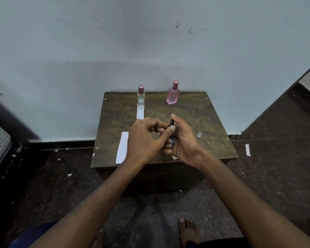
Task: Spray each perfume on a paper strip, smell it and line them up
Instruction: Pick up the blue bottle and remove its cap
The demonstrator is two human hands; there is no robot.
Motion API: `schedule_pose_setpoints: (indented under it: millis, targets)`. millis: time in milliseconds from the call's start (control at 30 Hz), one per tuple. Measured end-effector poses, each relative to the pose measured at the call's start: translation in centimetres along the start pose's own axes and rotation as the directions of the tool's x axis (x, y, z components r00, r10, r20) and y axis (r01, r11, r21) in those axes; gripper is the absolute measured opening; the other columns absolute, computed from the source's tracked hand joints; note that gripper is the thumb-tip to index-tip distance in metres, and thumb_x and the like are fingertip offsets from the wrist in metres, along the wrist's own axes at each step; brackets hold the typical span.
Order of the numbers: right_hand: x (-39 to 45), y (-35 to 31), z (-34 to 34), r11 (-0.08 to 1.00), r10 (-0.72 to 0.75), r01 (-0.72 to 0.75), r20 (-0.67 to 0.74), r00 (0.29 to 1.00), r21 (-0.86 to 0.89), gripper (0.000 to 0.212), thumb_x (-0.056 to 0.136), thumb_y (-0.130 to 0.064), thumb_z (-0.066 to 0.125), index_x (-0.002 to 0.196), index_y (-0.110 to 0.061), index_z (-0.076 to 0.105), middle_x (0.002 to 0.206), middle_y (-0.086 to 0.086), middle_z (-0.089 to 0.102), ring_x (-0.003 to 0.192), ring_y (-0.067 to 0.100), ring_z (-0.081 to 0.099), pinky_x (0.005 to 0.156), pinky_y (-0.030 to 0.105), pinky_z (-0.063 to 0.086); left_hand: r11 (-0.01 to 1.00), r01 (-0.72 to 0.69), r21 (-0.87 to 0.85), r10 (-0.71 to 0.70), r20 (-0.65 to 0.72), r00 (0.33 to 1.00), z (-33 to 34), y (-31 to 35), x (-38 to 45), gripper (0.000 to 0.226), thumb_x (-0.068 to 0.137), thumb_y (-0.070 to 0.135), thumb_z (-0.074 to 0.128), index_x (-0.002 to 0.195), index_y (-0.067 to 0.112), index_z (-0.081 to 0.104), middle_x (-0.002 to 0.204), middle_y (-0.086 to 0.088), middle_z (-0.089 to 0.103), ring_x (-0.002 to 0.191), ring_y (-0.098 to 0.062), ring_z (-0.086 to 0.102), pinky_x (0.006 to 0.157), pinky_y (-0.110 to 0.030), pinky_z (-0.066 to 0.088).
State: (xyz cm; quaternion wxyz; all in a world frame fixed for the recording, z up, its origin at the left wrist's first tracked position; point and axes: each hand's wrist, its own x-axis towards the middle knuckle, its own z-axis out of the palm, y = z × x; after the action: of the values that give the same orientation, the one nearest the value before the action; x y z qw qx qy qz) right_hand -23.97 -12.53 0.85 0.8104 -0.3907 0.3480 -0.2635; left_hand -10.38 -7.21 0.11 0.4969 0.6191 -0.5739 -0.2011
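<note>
Both hands (145, 138) (183, 140) together pinch one small dark vial (171, 123); two capped bottles (141, 95) (173, 93), two paper strips (122, 147) (140, 111) on the table (204, 119).

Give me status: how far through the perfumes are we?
Likely done: the clear bottle stands at the back with a paper strip laid before it. In hand: both hands hold a small dark bottle; its clear cap lies on the table. Left: the pink bottle has no strip; a blank strip waits.
</note>
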Motion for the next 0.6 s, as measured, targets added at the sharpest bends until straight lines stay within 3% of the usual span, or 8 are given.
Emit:
schedule_pose_setpoints:
  millis: [100,133,200,267,367,433,500,600]
  targets:
    - [-0.2,-0.5,-0.8,0.998,0.004,0.0,0.065,0.998,-0.063,0.077,0.105,-0.062,0.037,0.132,0.007,0.058,0.082,0.01,0.057,0.063,0.017,0.052,0.05,0.027,0.038,0.998,0.01,-0.062,-0.006,0.063,0.998,-0.2,-0.3,0.4,0.009,0.091,0.038,0.081,0.096,0.031,0.082,0.082,0.016,0.07,0.084,-0.002,0.063,0.073,-0.014,0.04]
    - [-0.3,-0.6,-1.0,0.995,0.015,-0.009,0.058,0.998,-0.097,0.079,0.104,-0.064,0.039,0.128,0.009,0.059,0.079,0.01,0.055,0.063,0.018,0.051,0.049,0.027,0.037,0.996,0.014,-0.09,-0.005,0.101,0.995,-0.4,-0.4,0.6,0.01,0.092,0.036,0.08,0.099,0.029,0.082,0.084,0.014,0.07,0.082,0.0,0.062,0.072,-0.011,0.039]
    - [-0.6,-0.9,-1.3,0.981,0.012,-0.019,-0.035,0.999,-0.191,0.072,0.101,-0.068,0.042,0.085,-0.001,0.065,0.066,0.003,0.047,0.055,0.015,0.041,0.044,0.023,0.029,0.991,0.021,-0.132,0.002,0.171,0.985,-0.5,-0.8,1.2,0.015,0.096,0.036,0.076,0.107,0.028,0.082,0.09,0.012,0.072,0.082,-0.001,0.061,0.07,-0.01,0.039]
    - [-0.7,-1.4,-1.8,0.97,-0.06,0.018,-0.167,0.984,-0.241,0.065,0.098,-0.072,0.045,0.063,-0.018,0.046,0.058,-0.002,0.038,0.049,0.013,0.03,0.04,0.021,0.021,0.991,0.041,-0.126,-0.018,0.176,0.984,-0.4,-1.5,1.8,0.021,0.101,0.042,0.067,0.114,0.033,0.08,0.099,0.015,0.074,0.088,-0.006,0.064,0.073,-0.018,0.047]
    - [-0.7,-1.9,-3.1,0.989,-0.116,0.074,-0.356,0.927,-0.13,0.067,0.091,-0.079,0.05,0.059,-0.02,0.046,0.053,-0.004,0.031,0.042,0.01,0.023,0.038,0.019,0.016,0.978,0.057,0.199,-0.078,0.096,0.992,0.1,-3.2,2.6,0.025,0.103,0.045,0.061,0.121,0.036,0.076,0.104,0.014,0.069,0.095,-0.007,0.062,0.081,-0.032,0.055]
    - [-0.8,-2.1,-3.6,0.982,-0.137,0.061,-0.446,0.884,-0.18,0.065,0.089,-0.077,0.057,0.063,-0.017,0.056,0.052,-0.005,0.033,0.041,0.009,0.025,0.04,0.019,0.018,0.887,-0.001,0.461,-0.068,0.133,0.989,0.7,-3.7,2.5,0.033,0.1,0.045,0.064,0.131,0.037,0.07,0.111,0.011,0.064,0.107,-0.013,0.057,0.081,-0.034,0.054]
    - [-0.9,-1.9,-4.0,0.892,-0.222,-0.033,-0.5,0.837,-0.452,0.053,0.09,-0.066,0.066,0.076,-0.015,0.067,0.056,-0.006,0.043,0.045,0.009,0.037,0.043,0.023,0.027,0.822,-0.062,0.566,-0.054,0.186,0.981,1.6,-3.7,2.3,0.04,0.1,0.048,0.062,0.139,0.037,0.064,0.119,0.007,0.061,0.115,-0.018,0.054,0.081,-0.036,0.053]
    - [-0.1,-0.8,-5.0,0.581,-0.349,-0.188,-0.452,0.821,-0.792,0.029,0.088,-0.045,0.078,0.099,-0.019,0.074,0.081,-0.004,0.067,0.074,0.012,0.063,0.061,0.027,0.047,0.761,-0.121,0.638,-0.025,0.216,0.976,2.8,-3.4,2.1,0.044,0.1,0.051,0.06,0.142,0.037,0.061,0.125,0.004,0.058,0.119,-0.02,0.053,0.083,-0.037,0.053]
